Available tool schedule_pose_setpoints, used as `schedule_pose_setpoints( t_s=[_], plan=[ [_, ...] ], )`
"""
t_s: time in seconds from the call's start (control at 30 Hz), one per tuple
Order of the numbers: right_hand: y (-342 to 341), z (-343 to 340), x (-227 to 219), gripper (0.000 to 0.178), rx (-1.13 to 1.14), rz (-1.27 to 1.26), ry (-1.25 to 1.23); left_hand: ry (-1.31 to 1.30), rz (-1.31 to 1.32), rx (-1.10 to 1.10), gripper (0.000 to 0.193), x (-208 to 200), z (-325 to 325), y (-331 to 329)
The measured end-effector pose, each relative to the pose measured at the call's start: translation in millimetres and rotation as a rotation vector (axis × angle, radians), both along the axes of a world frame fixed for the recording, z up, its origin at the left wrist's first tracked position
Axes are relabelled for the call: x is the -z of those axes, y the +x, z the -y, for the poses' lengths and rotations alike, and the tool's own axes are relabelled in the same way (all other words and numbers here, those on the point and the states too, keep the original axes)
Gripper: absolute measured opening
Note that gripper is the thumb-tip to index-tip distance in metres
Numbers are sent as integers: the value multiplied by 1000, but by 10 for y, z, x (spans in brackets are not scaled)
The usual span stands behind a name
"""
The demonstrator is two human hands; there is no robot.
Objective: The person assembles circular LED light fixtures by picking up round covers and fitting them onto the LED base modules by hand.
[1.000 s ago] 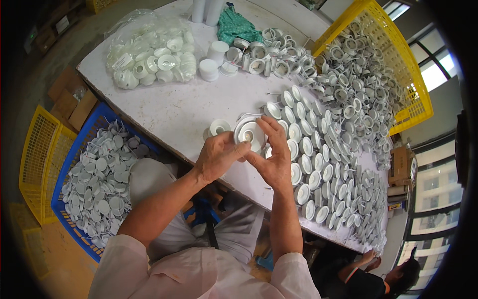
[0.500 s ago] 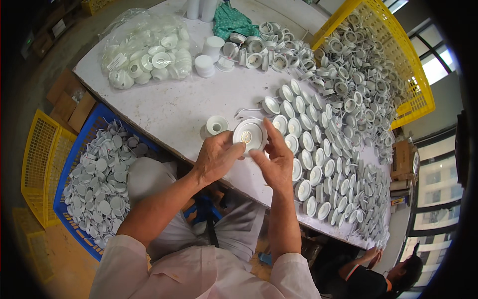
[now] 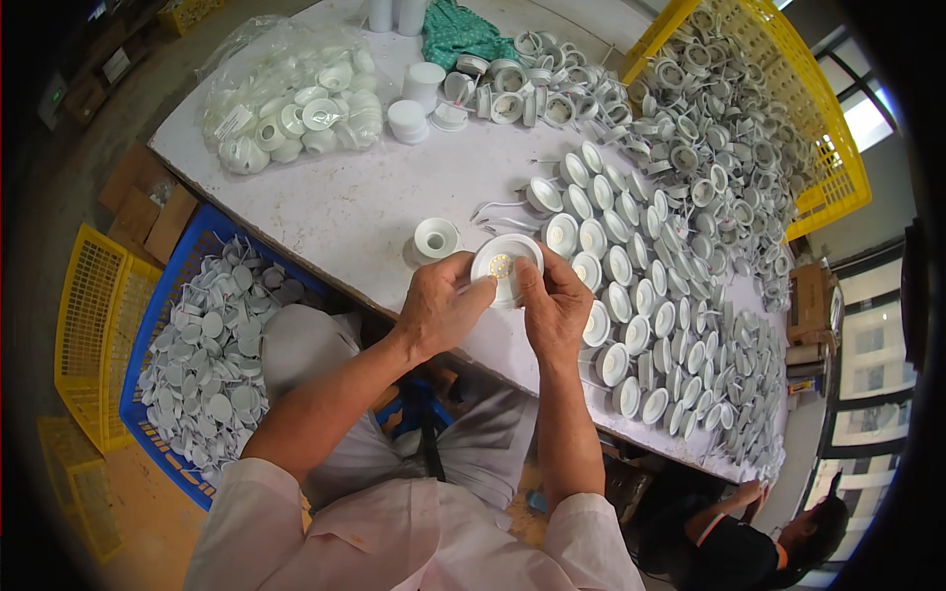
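Between both hands I hold a round white downlight housing [image 3: 506, 258], its open face up, with a small disc of yellow LED dots at its bottom. My left hand [image 3: 445, 303] grips its left rim, thumb reaching inside toward the LED disc. My right hand [image 3: 554, 303] pinches the right rim, its thumb pressed on the inner wall. Just left of the housing, a white cup-shaped reflector [image 3: 436, 238] stands on the table. Rows of finished-looking white downlights [image 3: 619, 264] lie to the right of my right hand, some wires trailing from them.
A clear bag of white reflectors [image 3: 305, 108] lies at the far left of the white table [image 3: 325, 212]. A yellow crate [image 3: 838, 128] spills grey-white rings at the far right. A blue basket [image 3: 138, 419] of white discs stands left. At lower right sits another person [image 3: 729, 537].
My right fingers have closed in on the rim, and the right thumb has moved onto the housing's inside. The whole view has shifted slightly.
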State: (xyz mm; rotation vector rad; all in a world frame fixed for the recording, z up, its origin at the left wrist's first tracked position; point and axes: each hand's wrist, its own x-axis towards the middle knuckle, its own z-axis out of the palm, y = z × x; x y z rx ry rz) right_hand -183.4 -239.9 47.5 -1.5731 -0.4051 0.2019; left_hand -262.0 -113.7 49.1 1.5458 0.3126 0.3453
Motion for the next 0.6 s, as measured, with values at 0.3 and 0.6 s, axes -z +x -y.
schedule_pose_setpoints(
  t_s=[0.3, 0.6],
  plan=[
    [-65, 33, 70, 24, 86, 104, -6, 1, -41, 55, 25, 77, 11, 28],
    [-47, 182, 113, 23, 148, 65, 2, -70, -30, 300, 30, 100, -17, 73]
  ],
)
